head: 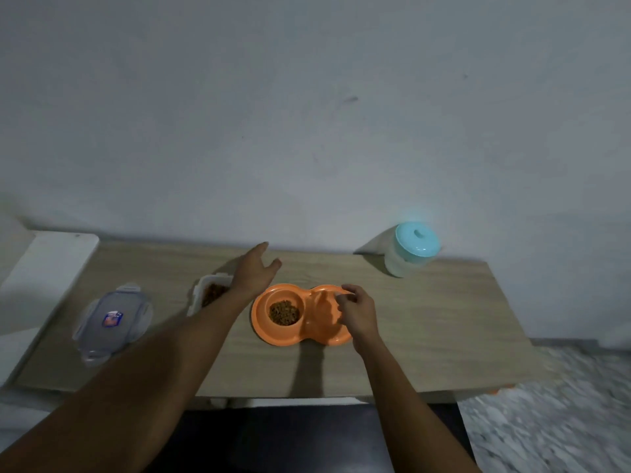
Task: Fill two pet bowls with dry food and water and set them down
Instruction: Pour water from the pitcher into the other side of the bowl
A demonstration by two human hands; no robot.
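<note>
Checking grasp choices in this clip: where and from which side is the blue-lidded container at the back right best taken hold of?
Probably round the container at its pale body, below the blue lid, coming from the front. It stands upright close to the wall, so the back is shut off, and the lid's small knob might only lift the lid.

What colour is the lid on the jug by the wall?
Light blue; the round plastic lid shows best in the head view.
</note>
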